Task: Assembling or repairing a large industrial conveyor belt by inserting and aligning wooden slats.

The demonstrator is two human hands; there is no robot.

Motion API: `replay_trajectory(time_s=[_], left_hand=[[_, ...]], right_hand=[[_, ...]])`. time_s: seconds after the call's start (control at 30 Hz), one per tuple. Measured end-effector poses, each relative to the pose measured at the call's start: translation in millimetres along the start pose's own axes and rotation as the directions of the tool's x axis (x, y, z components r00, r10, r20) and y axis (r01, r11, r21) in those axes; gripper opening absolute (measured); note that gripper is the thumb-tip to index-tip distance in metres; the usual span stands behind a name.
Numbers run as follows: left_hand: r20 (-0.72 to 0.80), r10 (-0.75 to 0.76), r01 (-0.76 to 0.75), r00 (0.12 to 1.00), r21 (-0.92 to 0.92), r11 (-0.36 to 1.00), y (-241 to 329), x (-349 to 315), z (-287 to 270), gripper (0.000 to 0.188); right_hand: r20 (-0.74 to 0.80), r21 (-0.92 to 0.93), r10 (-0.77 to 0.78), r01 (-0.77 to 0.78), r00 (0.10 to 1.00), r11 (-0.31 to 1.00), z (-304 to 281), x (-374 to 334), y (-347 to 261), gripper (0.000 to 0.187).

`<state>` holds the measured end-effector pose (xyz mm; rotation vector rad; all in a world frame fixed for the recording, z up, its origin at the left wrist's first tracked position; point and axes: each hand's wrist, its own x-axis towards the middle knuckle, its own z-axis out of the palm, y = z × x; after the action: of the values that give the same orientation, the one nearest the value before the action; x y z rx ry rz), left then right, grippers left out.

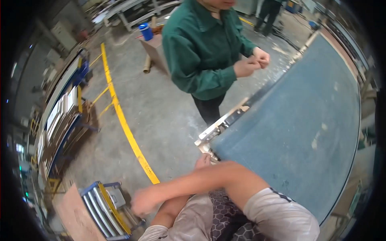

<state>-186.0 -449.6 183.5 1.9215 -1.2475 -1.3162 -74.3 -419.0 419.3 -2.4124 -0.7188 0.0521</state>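
My left hand [203, 160] is at the near corner of a large table with a blue-grey top [273, 132]. Its fingers are bent together against the pale edge strip [209, 149]; what they hold, if anything, is hidden. My right forearm crosses over my left one and covers part of it. Out to the left, over the floor, is my right hand [145, 201], smeared by motion, so its fingers cannot be made out. Dark fittings [233, 116] line the table's left edge.
Across the table corner stands a person in a green jacket [197, 56], hands together. A roller stand [106, 211] and a brown board [76, 213] are at lower left. A yellow floor line [124, 120] runs past a rack of panels [64, 112]. A blue jug [146, 32] stands behind.
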Motion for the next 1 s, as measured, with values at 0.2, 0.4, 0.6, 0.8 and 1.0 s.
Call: replay_trajectory(time_s=[0.2, 0.4, 0.6, 0.8, 1.0], left_hand=[[-0.085, 0.252, -0.250, 0.964, 0.035, 0.968, -41, 5, 38, 0.028], [-0.085, 0.313, -0.313, 0.946, 0.019, 0.950, -24, 7, 38, 0.025], [-0.059, 0.290, -0.285, 0.955, 0.081, 0.955, -65, 26, 27, 0.028], [-0.035, 0.352, -0.344, 0.935, 0.145, 0.928, -49, 22, 34, 0.029], [-0.068, 0.366, -0.355, 0.928, 0.141, 0.924, -43, 24, 41, 0.026]], right_hand=[[-0.384, 0.755, 0.912, -0.520, 0.144, 0.400, 93, -271, -68, 0.028], [-0.567, 0.813, 0.066, -0.571, -0.821, -0.115, 268, -436, -236, 0.030], [-0.366, 0.732, -0.266, -0.100, -0.892, -0.674, 440, -453, -367, 0.043], [-0.287, 0.702, -0.440, 0.126, -0.851, -0.701, 490, -447, -402, 0.051], [-0.207, 0.693, -0.453, 0.196, -0.867, -0.693, 483, -448, -398, 0.053]])
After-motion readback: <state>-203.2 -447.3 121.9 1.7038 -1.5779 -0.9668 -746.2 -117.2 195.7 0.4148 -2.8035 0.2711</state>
